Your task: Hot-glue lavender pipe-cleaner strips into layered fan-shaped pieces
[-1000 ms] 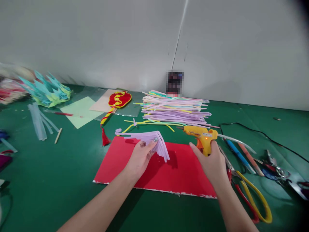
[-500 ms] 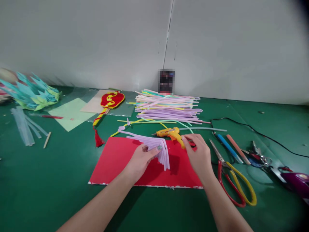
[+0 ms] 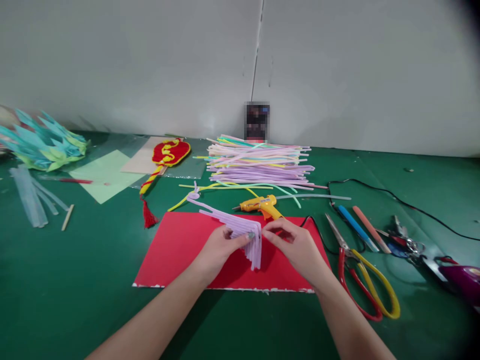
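A fan-shaped piece of bent lilac pipe cleaners [image 3: 240, 230] is held over a red sheet [image 3: 176, 250] on the green table. My left hand [image 3: 219, 250] grips it from below, fingers closed on its folded end. My right hand [image 3: 296, 247] meets it from the right, with its fingertips pinched at the piece's right edge. A yellow glue gun [image 3: 258, 204] lies just behind my right hand, nozzle pointing left. Its black cord [image 3: 375, 192] runs off to the right.
A stack of pastel pipe cleaners [image 3: 258, 165] lies behind the gun. Scissors with red and yellow handles [image 3: 365, 280], pens [image 3: 358, 227] and pliers [image 3: 408, 245] lie at the right. At the left are glue sticks [image 3: 28, 197], a red and yellow ornament [image 3: 168, 152] and teal paper shapes [image 3: 45, 142].
My right hand took the glue gun, brought it leftward, set it down behind the red sheet and moved onto the lilac piece. My left hand kept holding the piece.
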